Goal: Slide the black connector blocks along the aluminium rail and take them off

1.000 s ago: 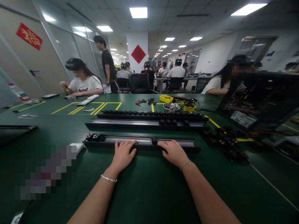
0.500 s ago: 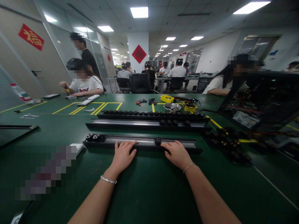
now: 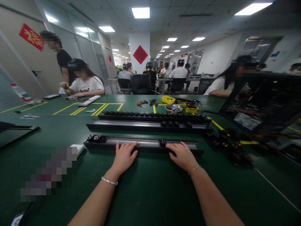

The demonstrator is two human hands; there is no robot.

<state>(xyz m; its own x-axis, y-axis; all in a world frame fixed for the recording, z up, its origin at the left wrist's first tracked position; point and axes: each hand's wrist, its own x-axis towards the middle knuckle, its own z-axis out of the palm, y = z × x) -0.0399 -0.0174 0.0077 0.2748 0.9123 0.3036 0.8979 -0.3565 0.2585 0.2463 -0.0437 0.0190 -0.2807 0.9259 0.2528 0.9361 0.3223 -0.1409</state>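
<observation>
A long black rail with a silvery channel (image 3: 145, 143) lies across the green table in front of me. My left hand (image 3: 124, 157) rests flat on its near edge, fingers stretched out. My right hand (image 3: 182, 155) lies on the rail further right, fingers curled over the edge, touching a small black slider (image 3: 162, 142) in the channel. Two small black pieces (image 3: 94, 137) sit at the rail's left end.
Two more rails (image 3: 150, 125), one lined with black knobs (image 3: 152, 115), lie beyond. A heap of black parts (image 3: 229, 142) sits at right, below an open black computer case (image 3: 263, 100). Yellow bins (image 3: 167, 99), a metal bowl (image 3: 173, 108) and seated people are further off.
My right hand and the black slider have moved to the right along the rail. My left hand has stayed put. A standing person in the background walked left.
</observation>
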